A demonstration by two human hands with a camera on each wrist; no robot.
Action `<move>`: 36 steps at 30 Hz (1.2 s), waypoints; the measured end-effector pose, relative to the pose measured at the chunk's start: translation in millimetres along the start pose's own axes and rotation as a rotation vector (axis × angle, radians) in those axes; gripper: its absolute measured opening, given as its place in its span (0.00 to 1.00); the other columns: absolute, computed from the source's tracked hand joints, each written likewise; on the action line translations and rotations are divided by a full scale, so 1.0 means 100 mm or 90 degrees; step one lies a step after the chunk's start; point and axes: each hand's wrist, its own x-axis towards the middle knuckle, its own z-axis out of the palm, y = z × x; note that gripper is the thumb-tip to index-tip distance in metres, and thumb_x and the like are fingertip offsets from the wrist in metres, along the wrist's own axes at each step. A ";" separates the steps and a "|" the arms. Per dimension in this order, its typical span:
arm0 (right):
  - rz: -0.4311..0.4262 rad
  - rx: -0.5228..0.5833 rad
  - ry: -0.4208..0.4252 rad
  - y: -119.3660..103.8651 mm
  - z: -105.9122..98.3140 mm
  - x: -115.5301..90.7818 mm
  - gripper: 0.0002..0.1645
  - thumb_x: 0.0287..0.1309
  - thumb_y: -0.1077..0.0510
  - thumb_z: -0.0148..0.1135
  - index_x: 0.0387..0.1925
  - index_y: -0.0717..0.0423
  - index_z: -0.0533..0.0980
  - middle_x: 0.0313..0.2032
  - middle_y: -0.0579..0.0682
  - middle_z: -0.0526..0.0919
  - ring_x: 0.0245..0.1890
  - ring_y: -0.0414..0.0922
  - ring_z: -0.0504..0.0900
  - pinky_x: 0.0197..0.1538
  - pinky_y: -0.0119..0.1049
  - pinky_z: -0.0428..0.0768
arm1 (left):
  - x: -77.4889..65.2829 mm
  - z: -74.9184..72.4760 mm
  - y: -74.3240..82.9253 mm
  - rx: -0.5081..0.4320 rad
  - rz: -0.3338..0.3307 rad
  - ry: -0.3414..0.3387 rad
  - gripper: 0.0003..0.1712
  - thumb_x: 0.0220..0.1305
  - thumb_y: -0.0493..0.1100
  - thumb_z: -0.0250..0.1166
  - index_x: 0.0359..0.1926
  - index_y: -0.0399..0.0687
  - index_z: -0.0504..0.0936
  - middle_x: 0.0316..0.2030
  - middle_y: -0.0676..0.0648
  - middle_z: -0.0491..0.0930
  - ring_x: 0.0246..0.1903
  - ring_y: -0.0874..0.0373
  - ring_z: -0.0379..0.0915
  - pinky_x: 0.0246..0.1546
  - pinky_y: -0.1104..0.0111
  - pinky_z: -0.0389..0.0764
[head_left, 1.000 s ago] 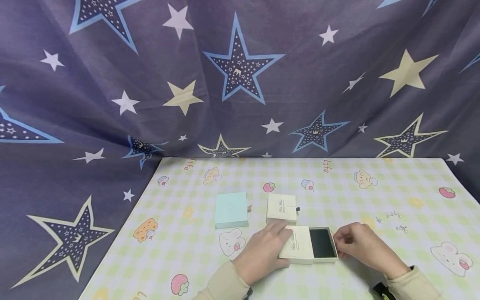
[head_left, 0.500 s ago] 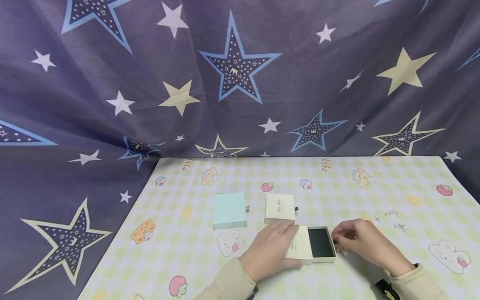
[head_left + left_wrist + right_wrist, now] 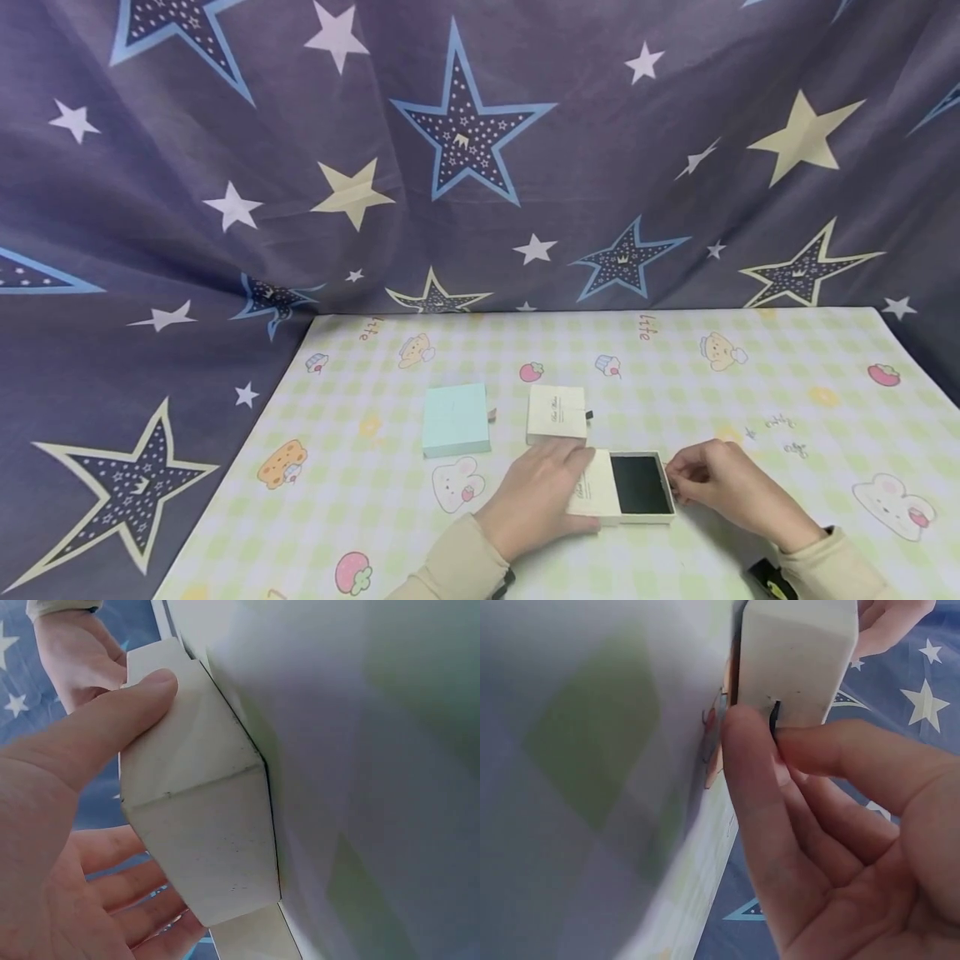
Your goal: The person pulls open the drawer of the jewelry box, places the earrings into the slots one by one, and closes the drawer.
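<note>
The left hand [image 3: 534, 504] holds a cream box [image 3: 595, 487] with its thumb on one side and its fingers on the other, so its grip is only as wide as the box. The right hand [image 3: 726, 490] pinches a little black tab [image 3: 775, 718] between its thumb and a finger, with almost no gap. The tab is on the end of the box's drawer [image 3: 642, 485], which sticks out to the right and is black inside. The box lies low in the head view, right of the middle. Just above it sits another cream box [image 3: 557, 414], and a light blue box [image 3: 455, 421] is further left. Small silver bits [image 3: 797, 450] lie on the checked cloth [image 3: 315, 533] at the right. In the right wrist view, a thin orange thing [image 3: 715, 769] is beside the fingers, too unclear to name.
</note>
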 end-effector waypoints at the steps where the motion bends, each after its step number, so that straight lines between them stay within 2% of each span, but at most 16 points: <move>1: -0.001 -0.001 0.001 0.00 0.00 0.00 0.06 0.58 0.69 0.61 0.34 0.62 0.84 0.25 0.43 0.85 0.24 0.34 0.82 0.29 0.30 0.82 | 0.00 0.00 0.00 0.000 -0.001 -0.001 0.47 0.49 0.65 0.75 0.64 0.44 0.75 0.61 0.47 0.76 0.62 0.55 0.71 0.65 0.64 0.71; 14: 0.002 -0.024 0.007 0.00 0.02 0.02 0.06 0.58 0.68 0.63 0.34 0.61 0.84 0.25 0.42 0.85 0.24 0.33 0.81 0.28 0.29 0.81 | 0.05 0.04 -0.01 0.025 0.029 -0.003 0.47 0.51 0.67 0.72 0.66 0.47 0.73 0.61 0.49 0.76 0.62 0.56 0.70 0.67 0.64 0.68; 19: -0.035 -0.019 0.027 0.00 0.00 0.00 0.04 0.58 0.66 0.64 0.34 0.59 0.84 0.25 0.42 0.86 0.24 0.33 0.82 0.29 0.30 0.82 | 0.05 0.04 -0.02 0.027 0.030 -0.004 0.47 0.51 0.68 0.72 0.66 0.48 0.73 0.60 0.49 0.76 0.62 0.57 0.70 0.67 0.65 0.68; 25: -0.060 -0.059 0.070 0.00 -0.06 -0.01 0.02 0.58 0.62 0.67 0.34 0.55 0.85 0.26 0.39 0.86 0.25 0.32 0.81 0.32 0.29 0.81 | 0.05 0.03 -0.02 0.020 0.022 -0.015 0.47 0.50 0.68 0.72 0.66 0.49 0.73 0.60 0.51 0.76 0.62 0.57 0.70 0.66 0.66 0.69; 31: -0.032 -0.160 0.161 0.00 -0.15 -0.03 0.04 0.54 0.64 0.70 0.34 0.55 0.85 0.28 0.41 0.87 0.27 0.29 0.80 0.33 0.31 0.82 | 0.05 0.04 -0.03 0.010 0.018 -0.020 0.47 0.50 0.67 0.73 0.67 0.50 0.73 0.60 0.51 0.76 0.62 0.57 0.70 0.66 0.66 0.69; 36: -0.032 -0.193 0.193 0.05 -0.25 -0.06 0.05 0.53 0.65 0.71 0.34 0.56 0.85 0.29 0.44 0.87 0.27 0.32 0.82 0.33 0.32 0.82 | 0.05 0.04 -0.02 0.001 0.015 -0.025 0.47 0.50 0.67 0.73 0.67 0.49 0.73 0.61 0.51 0.76 0.62 0.57 0.70 0.66 0.65 0.69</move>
